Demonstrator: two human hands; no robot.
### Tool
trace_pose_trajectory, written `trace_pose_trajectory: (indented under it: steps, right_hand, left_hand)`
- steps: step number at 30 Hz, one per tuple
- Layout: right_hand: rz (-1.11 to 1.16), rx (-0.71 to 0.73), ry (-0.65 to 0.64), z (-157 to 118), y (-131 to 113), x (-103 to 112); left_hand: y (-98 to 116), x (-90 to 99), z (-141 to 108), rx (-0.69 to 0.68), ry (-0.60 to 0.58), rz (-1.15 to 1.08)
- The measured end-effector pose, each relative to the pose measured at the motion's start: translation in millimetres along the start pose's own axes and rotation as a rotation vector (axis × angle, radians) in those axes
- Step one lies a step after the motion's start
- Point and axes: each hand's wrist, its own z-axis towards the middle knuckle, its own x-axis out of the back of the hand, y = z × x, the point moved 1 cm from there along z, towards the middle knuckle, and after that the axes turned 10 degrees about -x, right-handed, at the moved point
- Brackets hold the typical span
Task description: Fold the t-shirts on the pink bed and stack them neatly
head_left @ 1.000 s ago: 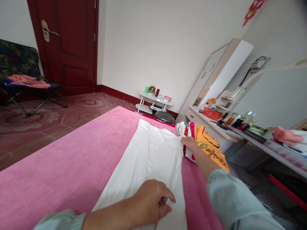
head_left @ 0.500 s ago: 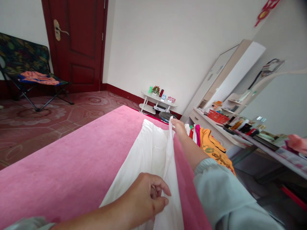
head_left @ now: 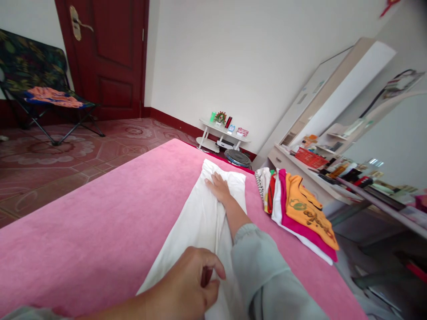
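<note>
A long white garment [head_left: 196, 209] lies lengthwise on the pink bed cover [head_left: 126, 200]. Near its far end, my right hand [head_left: 218, 187] rests flat on the cloth with fingers spread, holding nothing. My left hand [head_left: 196, 280] is closer to me, over the near part of the garment. Its fingers are curled with a gap between thumb and forefinger, and nothing shows in that gap. The right forearm covers part of the garment's right side.
Folded clothes, an orange one [head_left: 308, 211] on top, lie at the bed's right edge. Beyond are a cluttered dressing table [head_left: 330, 189] and a small white stand [head_left: 208, 144]. A folding chair [head_left: 36, 71] is at the left by the red door [head_left: 111, 53].
My right hand has let go of the garment's raised right edge and moved left onto the cloth, which now lies flatter. The view has shifted slightly, showing more of the folded clothes.
</note>
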Motion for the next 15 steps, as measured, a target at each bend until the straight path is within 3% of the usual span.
trace_pose_trajectory:
  steps: [3, 6, 10, 15]
  right_hand:
    - [0.146, 0.008, -0.037, -18, -3, 3]
    - [0.275, 0.029, -0.071, -55, -1, 3]
    - [0.476, 0.104, -0.146, -130, 13, 11]
    - [0.525, 0.189, -0.154, -244, 28, 39]
  left_hand:
    - [3, 1.8, 0, -0.001, 0.002, 0.009]
    - [6, 5.0, -1, -0.024, 0.001, 0.038]
    - [9, 7.2, -2, -0.040, -0.023, 0.060]
    - [8, 7.5, -6, -0.022, -0.140, 0.001]
